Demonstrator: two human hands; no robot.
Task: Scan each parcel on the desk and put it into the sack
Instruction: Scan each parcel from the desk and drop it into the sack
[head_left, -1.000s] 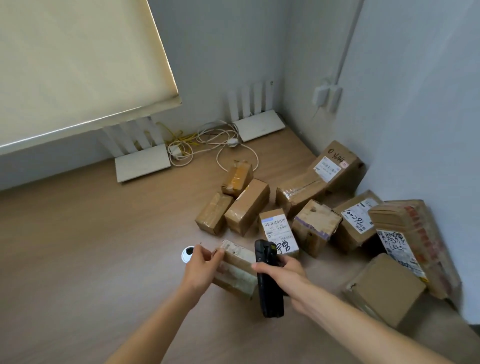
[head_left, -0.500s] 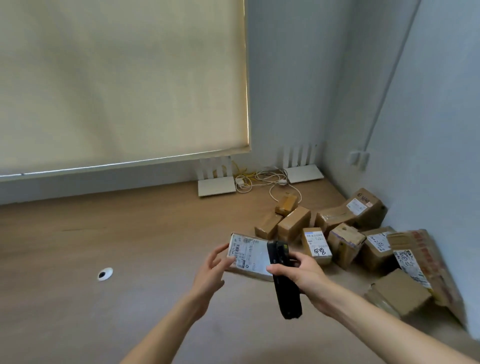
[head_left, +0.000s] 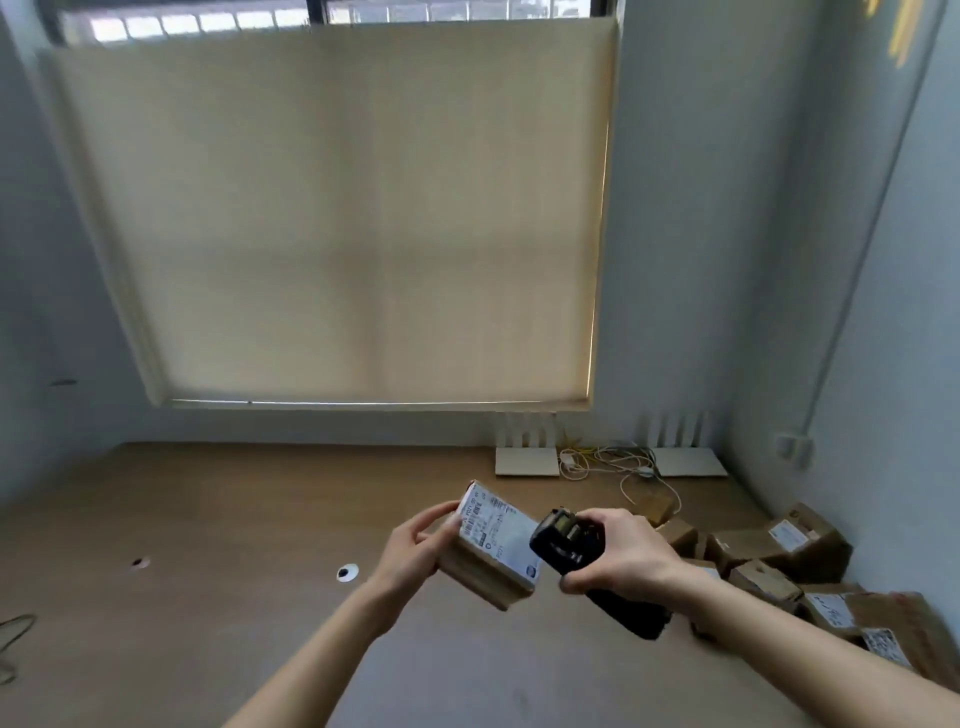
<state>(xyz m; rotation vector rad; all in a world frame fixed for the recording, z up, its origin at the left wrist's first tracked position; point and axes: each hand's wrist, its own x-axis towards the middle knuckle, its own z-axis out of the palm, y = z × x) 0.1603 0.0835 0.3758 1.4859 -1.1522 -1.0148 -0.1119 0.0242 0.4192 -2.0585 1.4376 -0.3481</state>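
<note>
Parcel, a stiff, seemingly light carton, sits gripped at its left end by curled left hand fingers, while beside its label the right hand clasps the scanner.

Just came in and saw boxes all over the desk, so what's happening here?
A person is scanning parcels. Their left hand holds a small brown cardboard parcel with a white shipping label above the wooden desk, label turned up. Their right hand grips a black handheld scanner, its head aimed at that label. A pile of other brown cardboard parcels waits on the desk by the right wall. No sack is in view.
</note>
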